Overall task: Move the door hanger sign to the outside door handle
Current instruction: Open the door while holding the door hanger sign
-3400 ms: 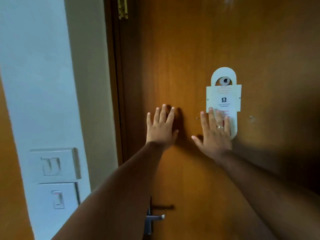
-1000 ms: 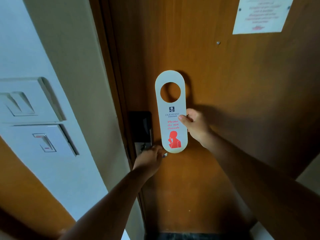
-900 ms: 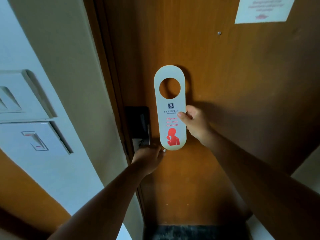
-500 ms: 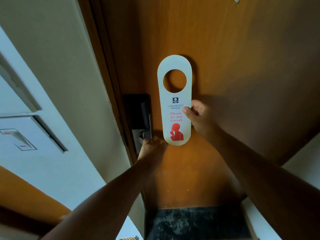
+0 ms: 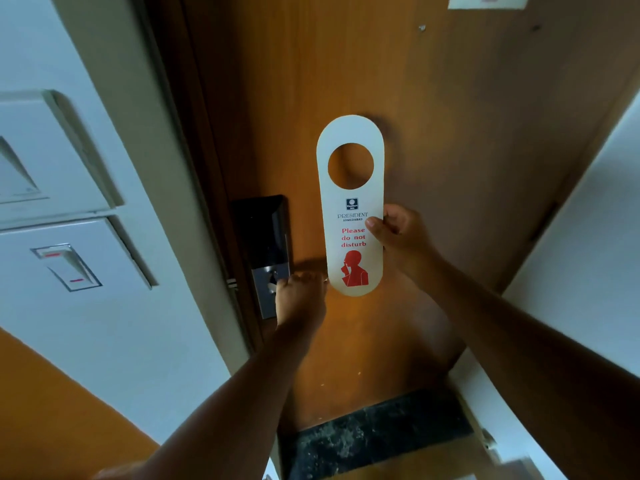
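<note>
A white door hanger sign [image 5: 349, 133] with a round hole and red "Please do not disturb" print is held upright in front of the wooden door [image 5: 450, 150]. My right hand [image 5: 401, 237] pinches its right edge at mid-height. My left hand [image 5: 299, 301] is closed around the inside door handle, which it hides, just below the dark lock plate [image 5: 266, 230]. The sign's lower end hangs right beside my left hand. The door looks shut against its frame.
Wall switch panels [image 5: 52, 202] sit on the white wall to the left of the door frame [image 5: 194, 168]. A dark stone threshold [image 5: 374, 434] lies at the door's foot. A paper notice [image 5: 488, 1] is fixed high on the door.
Since several seconds ago my right hand has lifted the sign off the peephole and brought it down by the lock. My left hand has taken the handle. Over the last second only the view shifted.
</note>
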The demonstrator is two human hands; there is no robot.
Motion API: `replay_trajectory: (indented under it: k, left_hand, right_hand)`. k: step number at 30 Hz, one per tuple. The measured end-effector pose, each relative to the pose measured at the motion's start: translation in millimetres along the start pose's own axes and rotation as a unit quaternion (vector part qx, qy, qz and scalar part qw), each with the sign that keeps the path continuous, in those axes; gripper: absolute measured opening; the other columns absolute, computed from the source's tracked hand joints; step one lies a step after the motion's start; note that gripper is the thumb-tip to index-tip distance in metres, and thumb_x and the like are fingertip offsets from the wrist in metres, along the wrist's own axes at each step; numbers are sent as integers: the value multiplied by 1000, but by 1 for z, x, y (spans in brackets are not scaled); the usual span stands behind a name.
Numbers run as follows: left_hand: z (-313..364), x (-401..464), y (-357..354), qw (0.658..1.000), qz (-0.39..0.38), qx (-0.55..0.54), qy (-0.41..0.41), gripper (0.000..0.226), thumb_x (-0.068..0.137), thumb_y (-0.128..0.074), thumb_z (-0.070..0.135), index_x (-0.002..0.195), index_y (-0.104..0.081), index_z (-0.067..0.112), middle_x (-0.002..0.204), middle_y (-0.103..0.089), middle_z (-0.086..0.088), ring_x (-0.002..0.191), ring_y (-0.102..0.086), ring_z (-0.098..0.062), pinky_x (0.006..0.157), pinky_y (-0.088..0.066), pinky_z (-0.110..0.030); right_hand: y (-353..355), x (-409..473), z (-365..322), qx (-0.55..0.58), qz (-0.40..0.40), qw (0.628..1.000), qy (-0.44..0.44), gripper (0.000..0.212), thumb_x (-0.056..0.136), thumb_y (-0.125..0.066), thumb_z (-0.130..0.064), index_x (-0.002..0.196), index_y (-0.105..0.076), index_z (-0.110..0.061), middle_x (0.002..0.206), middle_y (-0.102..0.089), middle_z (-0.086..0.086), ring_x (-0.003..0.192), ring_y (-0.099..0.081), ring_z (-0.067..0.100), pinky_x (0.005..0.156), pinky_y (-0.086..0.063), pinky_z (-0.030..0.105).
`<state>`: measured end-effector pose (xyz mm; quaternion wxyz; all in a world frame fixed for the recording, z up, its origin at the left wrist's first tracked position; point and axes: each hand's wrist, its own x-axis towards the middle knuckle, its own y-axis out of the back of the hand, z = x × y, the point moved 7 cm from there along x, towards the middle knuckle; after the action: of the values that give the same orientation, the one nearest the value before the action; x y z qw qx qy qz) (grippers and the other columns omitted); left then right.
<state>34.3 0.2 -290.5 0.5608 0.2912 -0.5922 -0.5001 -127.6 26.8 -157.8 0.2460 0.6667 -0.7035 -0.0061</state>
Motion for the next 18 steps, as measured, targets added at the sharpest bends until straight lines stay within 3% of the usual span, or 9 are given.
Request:
replay_trajectory:
  k: [4, 9, 15, 18]
  left_hand:
    - [10, -22, 13, 999, 21, -34, 14, 21, 94, -61, 38, 92, -70, 20, 84, -75, -3, 74, -71, -22, 79, -51, -38]
    - [30, -57, 27, 998, 20, -54, 22, 22, 98, -53, 36, 98, -67, 19, 84, -74, -4, 73, -69, -22, 80, -51, -37]
    - [62, -102, 42, 997, -5, -69, 14, 16, 100, -51, 20, 111, -61, 15, 95, -73, -8, 78, -70, -23, 79, -57, -41]
    - [75, -124, 46, 992, -44, -111, 40, 15, 100, -49, 15, 111, -59, 12, 89, -70, -8, 73, -68, -23, 68, -58, -38]
  right_hand:
    - [11, -28, -19, -9, 14, 1000, 9, 27, 95, -54, -7, 121, -56, 3, 120, -63, 4, 91, -70, 15, 67, -59, 19]
    - [26, -74, -34, -3, 41, 999, -14, 29, 95, -56, -13, 121, -57, 0, 126, -65, 13, 102, -68, 29, 80, -59, 38]
    - [51, -142, -41, -7, 42, 999, -28, 25, 95, -57, -18, 116, -59, -6, 115, -67, 4, 85, -69, 15, 61, -57, 16]
    - [65, -180, -40, -12, 54, 997, -50, 16, 95, -58, -27, 109, -60, -20, 110, -70, -3, 85, -71, 14, 65, -59, 23]
